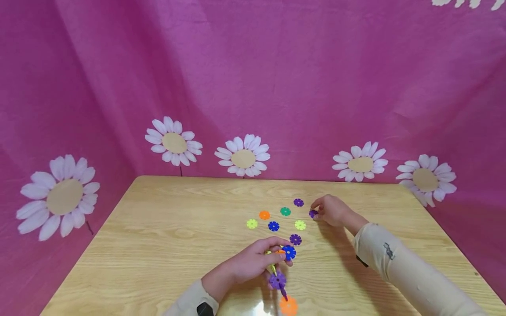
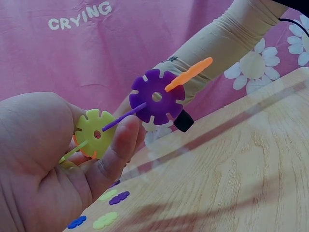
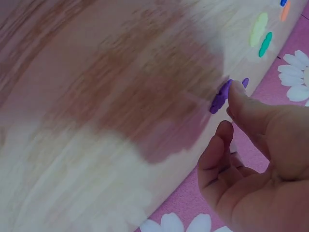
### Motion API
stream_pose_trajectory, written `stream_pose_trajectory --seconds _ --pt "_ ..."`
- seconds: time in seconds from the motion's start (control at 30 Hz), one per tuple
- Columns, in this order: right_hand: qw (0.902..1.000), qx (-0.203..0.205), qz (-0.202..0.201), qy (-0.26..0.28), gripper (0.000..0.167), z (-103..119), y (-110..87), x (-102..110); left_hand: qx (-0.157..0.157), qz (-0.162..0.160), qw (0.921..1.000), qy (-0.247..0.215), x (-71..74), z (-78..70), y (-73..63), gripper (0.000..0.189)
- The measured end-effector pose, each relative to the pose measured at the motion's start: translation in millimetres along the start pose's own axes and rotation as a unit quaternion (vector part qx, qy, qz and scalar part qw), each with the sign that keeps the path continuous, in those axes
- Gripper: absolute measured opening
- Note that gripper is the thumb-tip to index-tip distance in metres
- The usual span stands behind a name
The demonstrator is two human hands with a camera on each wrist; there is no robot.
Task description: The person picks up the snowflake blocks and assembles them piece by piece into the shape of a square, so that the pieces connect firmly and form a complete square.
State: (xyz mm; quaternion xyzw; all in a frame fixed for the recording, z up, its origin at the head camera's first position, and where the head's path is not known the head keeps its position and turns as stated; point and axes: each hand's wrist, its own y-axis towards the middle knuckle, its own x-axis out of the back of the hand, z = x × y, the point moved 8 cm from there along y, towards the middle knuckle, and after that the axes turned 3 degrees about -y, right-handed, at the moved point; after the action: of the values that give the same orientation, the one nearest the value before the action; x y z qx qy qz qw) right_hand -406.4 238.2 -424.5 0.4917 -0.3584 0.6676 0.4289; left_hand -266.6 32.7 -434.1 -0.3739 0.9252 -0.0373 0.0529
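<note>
My left hand (image 1: 253, 263) holds a chain of slotted plastic discs over the near part of the table. A blue disc (image 1: 289, 252) is at the fingertips; a purple disc (image 1: 278, 280) and an orange disc (image 1: 288, 306) trail toward me. In the left wrist view, a yellow-green disc (image 2: 99, 126) joins the chain beside the thumb, and the orange piece (image 2: 190, 74) stands edge-on. Farther out, my right hand (image 1: 332, 210) pinches a loose purple disc (image 3: 220, 100) at the tabletop. The thumb (image 3: 237, 94) overlaps that disc; the other fingers are curled below.
Loose discs lie between the hands and beyond: orange (image 1: 264, 215), green (image 1: 285, 211), blue (image 1: 273, 226), yellow-green (image 1: 251, 224) and several more. The wooden table (image 1: 158, 228) meets a pink curtain (image 1: 276, 87) with daisies at its back and sides.
</note>
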Motion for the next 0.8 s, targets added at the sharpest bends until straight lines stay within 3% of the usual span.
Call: stream_pose_trajectory --seconds 0.23,0.63,0.8 --pt "1.0000 0.000 -0.006 0.007 0.019 0.8 0.4 -2.0 -0.001 -0.006 0.9999 0.013 0.1 1.4 0.6 0.036" --pt "0.9992 -0.027 -0.027 0.016 0.020 2.6 1.2 3.3 -0.004 -0.016 0.9993 0.033 3.4 -1.2 2.0 0.036" --pt "0.9974 -0.048 -0.041 0.036 0.020 0.4 -3.7 -0.8 -0.005 -0.007 0.9998 0.017 0.3 1.8 1.8 0.037"
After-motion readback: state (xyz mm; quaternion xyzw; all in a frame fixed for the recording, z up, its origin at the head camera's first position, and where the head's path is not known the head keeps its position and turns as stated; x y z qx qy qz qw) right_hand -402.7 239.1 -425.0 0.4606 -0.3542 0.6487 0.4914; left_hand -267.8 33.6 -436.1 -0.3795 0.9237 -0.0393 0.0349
